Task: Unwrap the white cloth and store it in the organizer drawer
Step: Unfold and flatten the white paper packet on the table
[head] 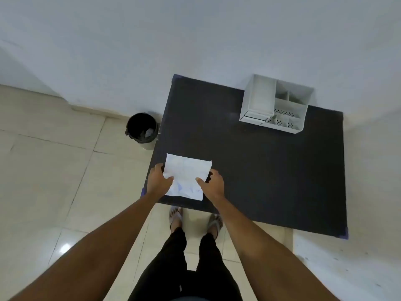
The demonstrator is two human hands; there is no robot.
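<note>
A flat white packet holding the cloth lies at the near left corner of the dark table. My left hand grips its left edge, thumb on top. My right hand grips its right edge, thumb pressed on the white surface. A white desk organizer stands at the far right of the table by the wall, with open compartments on top and a small drawer front low on its left side. The drawer looks closed.
A black waste bin with some rubbish inside stands on the tiled floor just left of the table. A white wall runs behind the table. My legs and sandalled feet are below the table's near edge.
</note>
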